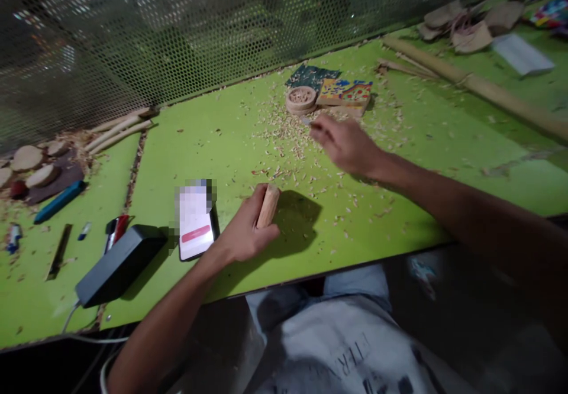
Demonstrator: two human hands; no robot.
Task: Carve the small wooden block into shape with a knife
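My left hand [246,228] is closed around a short round piece of pale wood [268,204], held just above the green table [186,145] near its front edge. My right hand [344,142] reaches forward over scattered wood shavings [284,133], its fingers pinched on a small thin tool whose tip shows at the fingertips; I cannot make out what it is. Just beyond it lie a carved round wooden piece [301,98] and a brightly painted wooden block [345,94].
A phone [195,219] lies left of my left hand, with a dark grey box [119,264] and pens beside it. Wooden discs [26,158] and sticks [119,128] sit far left. A long wooden pole [479,86] crosses the far right. Perforated metal mesh [177,27] backs the table.
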